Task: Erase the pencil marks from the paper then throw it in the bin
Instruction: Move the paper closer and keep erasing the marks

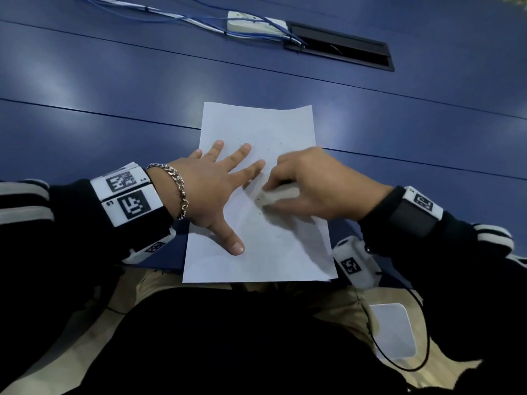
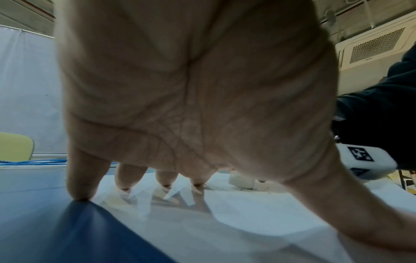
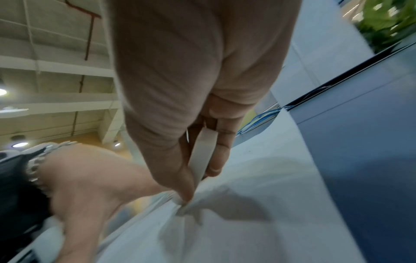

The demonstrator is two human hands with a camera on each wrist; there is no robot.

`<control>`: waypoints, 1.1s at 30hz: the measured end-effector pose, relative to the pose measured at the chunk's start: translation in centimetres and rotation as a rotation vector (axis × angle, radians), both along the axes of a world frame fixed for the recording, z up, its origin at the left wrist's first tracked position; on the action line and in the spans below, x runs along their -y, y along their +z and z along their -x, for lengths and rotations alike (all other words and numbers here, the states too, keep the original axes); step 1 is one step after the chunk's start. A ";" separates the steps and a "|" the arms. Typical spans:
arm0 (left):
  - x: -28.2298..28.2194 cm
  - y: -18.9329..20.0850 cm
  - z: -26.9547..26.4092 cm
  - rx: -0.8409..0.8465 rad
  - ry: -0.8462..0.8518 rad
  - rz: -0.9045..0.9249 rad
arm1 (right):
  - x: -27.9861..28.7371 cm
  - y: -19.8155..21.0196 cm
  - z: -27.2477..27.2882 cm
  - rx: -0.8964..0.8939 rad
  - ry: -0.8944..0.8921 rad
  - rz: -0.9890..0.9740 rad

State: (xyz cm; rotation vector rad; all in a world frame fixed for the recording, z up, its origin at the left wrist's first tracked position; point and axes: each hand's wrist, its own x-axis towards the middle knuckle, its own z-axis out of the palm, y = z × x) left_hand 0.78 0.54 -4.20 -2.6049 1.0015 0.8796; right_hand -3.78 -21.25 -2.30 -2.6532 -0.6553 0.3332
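Paper (image 1: 258, 195) lies lengthwise at the tabletop's near edge, pinned by the flat, spread left hand (image 1: 212, 192). Just right of it, the right hand (image 1: 316, 185) pinches an eraser (image 1: 275, 196) against the sheet's middle, nearer the few faint marks still showing.

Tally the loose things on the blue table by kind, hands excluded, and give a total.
White sheet of paper: 1
White block eraser: 1
White power strip: 1
Bundle of blue and white cables: 1
Total: 4
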 end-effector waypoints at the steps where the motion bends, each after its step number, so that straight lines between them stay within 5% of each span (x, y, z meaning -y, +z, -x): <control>1: 0.0 0.0 0.1 0.002 0.000 -0.001 | 0.3 -0.2 -0.2 0.026 -0.042 -0.001; 7: -0.1 -0.3 -0.1 -0.004 0.008 0.011 | -0.3 0.3 1.7 -0.143 0.140 0.008; 12: -0.1 -0.1 0.0 0.009 -0.004 -0.003 | 1.1 -0.2 -0.7 0.033 -0.037 0.003; 17: 0.0 -0.2 0.0 0.002 -0.002 -0.005 | 0.3 0.6 1.6 -0.197 0.128 -0.005; 23: 0.1 0.0 0.1 0.013 -0.007 -0.016 | 1.2 -0.1 -0.7 0.017 -0.050 0.006; 28: 0.2 0.0 0.0 -0.002 -0.001 -0.024 | 0.3 0.6 1.7 -0.207 0.121 0.005; 33: 0.2 0.2 0.1 -0.002 -0.004 -0.030 | 0.7 -0.4 0.5 0.019 -0.021 0.002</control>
